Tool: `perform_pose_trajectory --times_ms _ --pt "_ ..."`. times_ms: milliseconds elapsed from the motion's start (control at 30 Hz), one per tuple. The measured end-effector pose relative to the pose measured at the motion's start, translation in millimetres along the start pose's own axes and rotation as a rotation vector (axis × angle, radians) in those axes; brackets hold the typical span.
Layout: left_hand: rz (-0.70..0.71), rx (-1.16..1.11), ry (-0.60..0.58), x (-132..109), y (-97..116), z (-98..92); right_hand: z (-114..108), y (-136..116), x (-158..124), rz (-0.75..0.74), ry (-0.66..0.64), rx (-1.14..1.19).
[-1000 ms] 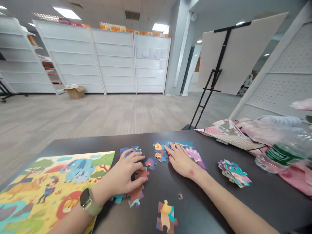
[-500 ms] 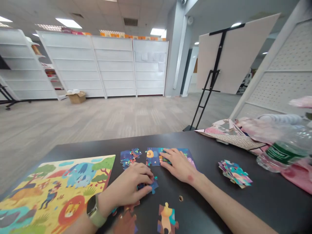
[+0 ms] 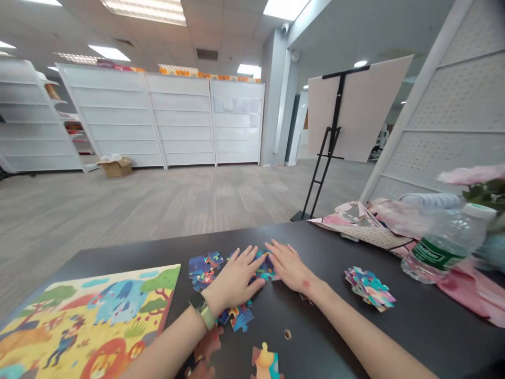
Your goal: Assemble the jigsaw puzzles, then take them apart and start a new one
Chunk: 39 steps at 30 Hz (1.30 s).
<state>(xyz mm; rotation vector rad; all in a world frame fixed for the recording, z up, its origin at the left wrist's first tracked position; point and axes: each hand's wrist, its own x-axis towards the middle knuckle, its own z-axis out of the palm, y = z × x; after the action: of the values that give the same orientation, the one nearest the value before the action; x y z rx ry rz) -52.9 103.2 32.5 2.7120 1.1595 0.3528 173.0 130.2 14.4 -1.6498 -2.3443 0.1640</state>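
My left hand [image 3: 239,277] lies flat with fingers spread over a joined strip of blue puzzle pieces [image 3: 266,267]. Beside it, my right hand [image 3: 291,267] also rests open on the strip's right part, fingers stretched forward. Both hands cover most of the strip. Left of it sits a dark blue cluster of puzzle pieces [image 3: 202,270]. Loose blue and orange pieces [image 3: 240,317] show below my left wrist. Reddish-brown pieces [image 3: 208,345] are partly hidden by my left forearm. A piece with a tan figure [image 3: 265,362] lies nearest to me.
A finished animal picture puzzle [image 3: 118,310] covers the table's left. To the right are a stack of puzzle pieces [image 3: 370,287], a water bottle [image 3: 442,247] and a pink cloth [image 3: 473,295]. A small brown bit [image 3: 288,334] lies mid-table. An easel [image 3: 325,152] stands beyond the table.
My left hand has moved forward and right from the loose pieces onto the blue strip, its fingers now stretched out. My right hand stays on the strip. The camera view has tilted up slightly.
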Motion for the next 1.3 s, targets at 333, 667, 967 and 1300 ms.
perform_pose_trajectory --times_ms 333,667,967,1300 --pt "-0.027 0.003 -0.003 5 -1 10.5 -10 30 -1 0.224 0.154 -0.06" --pt "-0.062 -0.006 0.031 4 -1 13.8 -20 33 1 0.244 0.145 -0.003" --pt "-0.035 -0.059 0.106 6 -2 9.5 -10 39 2 0.253 0.14 -0.005" --pt "-0.039 -0.115 0.152 6 -3 9.1 -8 35 4 0.285 0.27 0.246"
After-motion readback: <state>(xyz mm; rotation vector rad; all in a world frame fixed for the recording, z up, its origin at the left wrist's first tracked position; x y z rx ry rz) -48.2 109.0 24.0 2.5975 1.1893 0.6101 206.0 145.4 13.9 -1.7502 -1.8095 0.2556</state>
